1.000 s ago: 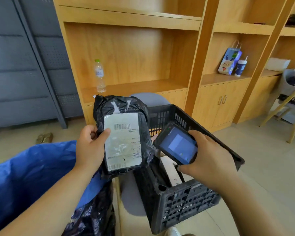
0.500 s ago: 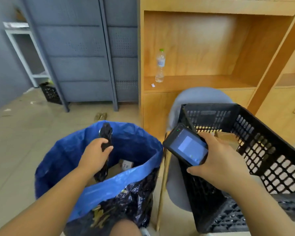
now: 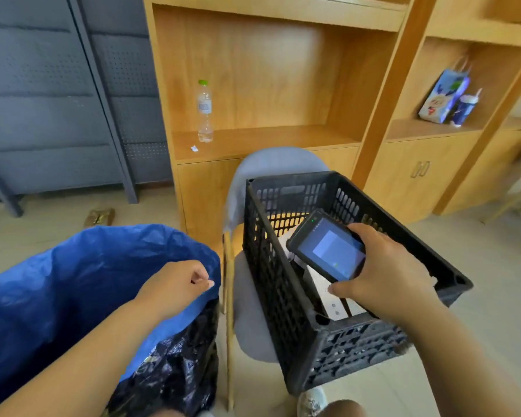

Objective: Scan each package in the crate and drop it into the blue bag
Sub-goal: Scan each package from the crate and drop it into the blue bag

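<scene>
The blue bag stands open at the lower left. My left hand hovers over its right rim, fingers curled closed and holding nothing. The black slatted crate rests on a grey chair to the right. My right hand grips a black handheld scanner with a lit screen above the crate's inside. A white package lies in the crate, mostly hidden under the scanner and hand. The black package is out of sight.
A grey chair carries the crate. Wooden shelving stands behind with a water bottle, a gift bag and a cup. Dark grey lockers fill the left wall. My shoe shows at the bottom.
The black package left my left hand and dropped out of sight into the blue bag. My left hand pulled back to the bag's rim. My view swung right and the scanner moved over the crate.
</scene>
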A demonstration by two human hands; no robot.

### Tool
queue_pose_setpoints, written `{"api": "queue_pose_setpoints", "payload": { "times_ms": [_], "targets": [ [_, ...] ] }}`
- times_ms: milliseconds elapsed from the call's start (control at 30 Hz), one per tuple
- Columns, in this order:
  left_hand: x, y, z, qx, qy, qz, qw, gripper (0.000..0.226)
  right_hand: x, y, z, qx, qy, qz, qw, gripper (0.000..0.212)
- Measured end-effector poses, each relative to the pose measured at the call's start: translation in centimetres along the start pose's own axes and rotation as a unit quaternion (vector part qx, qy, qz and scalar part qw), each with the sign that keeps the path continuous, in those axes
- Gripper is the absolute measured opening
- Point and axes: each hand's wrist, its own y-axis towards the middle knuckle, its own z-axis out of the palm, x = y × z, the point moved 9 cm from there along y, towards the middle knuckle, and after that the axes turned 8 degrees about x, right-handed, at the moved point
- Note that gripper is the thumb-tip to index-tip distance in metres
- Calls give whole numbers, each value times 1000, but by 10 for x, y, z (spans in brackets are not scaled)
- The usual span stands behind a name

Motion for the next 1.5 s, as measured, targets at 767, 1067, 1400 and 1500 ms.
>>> {"api": "queue_pose_setpoints", "payload": {
  "times_ms": [767, 1067, 1400, 1500],
  "targets": [
    [-254, 143, 264, 278, 531, 334, 727, 45, -239, -14, 6, -60, 78, 227, 969, 86],
    [-238, 148, 330, 288, 644, 399, 586, 37, -243, -1, 20, -46, 103, 220, 969, 88],
    [-255, 157, 264, 321, 503, 330, 731, 43, -236, -1, 16, -8, 50, 232, 971, 92],
    [-263, 155, 224, 258, 394, 320, 822, 33, -231, -8, 12, -12, 49, 238, 970, 92]
  ]
}}
